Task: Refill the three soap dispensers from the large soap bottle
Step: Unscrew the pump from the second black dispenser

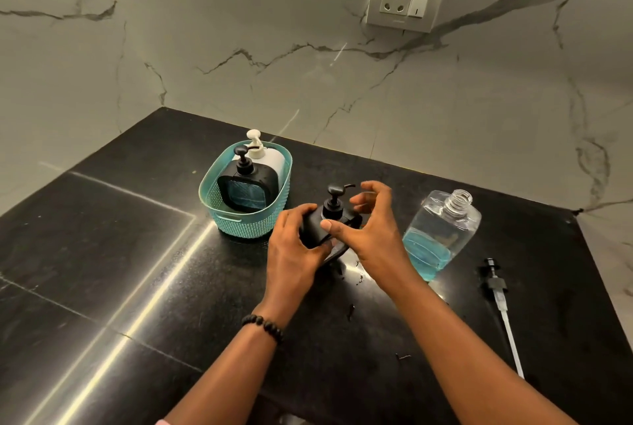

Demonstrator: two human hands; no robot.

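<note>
- Black counter (113,253), marble wall behind; one black dispenser (329,222) sits on it at centre, pump head (334,197) on, between both hands.
- Left hand (294,250) grips the dispenser body from the near-left, fingers curled over its top edge.
- Right hand (373,229) is half open around the pump: thumb touching near the collar, fingers curled loosely on the far side; cannot tell if they pinch it.
- Large soap bottle (440,233) stands just right of the right hand, cap off, neck open, blue soap low in it, roughly the bottom third.
- Its removed pump with long tube (500,301) lies on the counter at near right, apart from the bottle.
- Teal basket (246,219) to the far left holds a second black dispenser (245,185) showing blue fill and a white dispenser (270,159) behind it.
- Judged step: turning the pump collar on the centre dispenser; whether opening or closing cannot be told from this view.
- To do it well: keep the left grip firm and the body flat on the counter, twist only at the collar, not the nozzle.
- Keep the dispenser upright; small drips on the counter near it suggest slippery surfaces.
- Risk: the right elbow or wrist knocking the open bottle, which stands close by.
</note>
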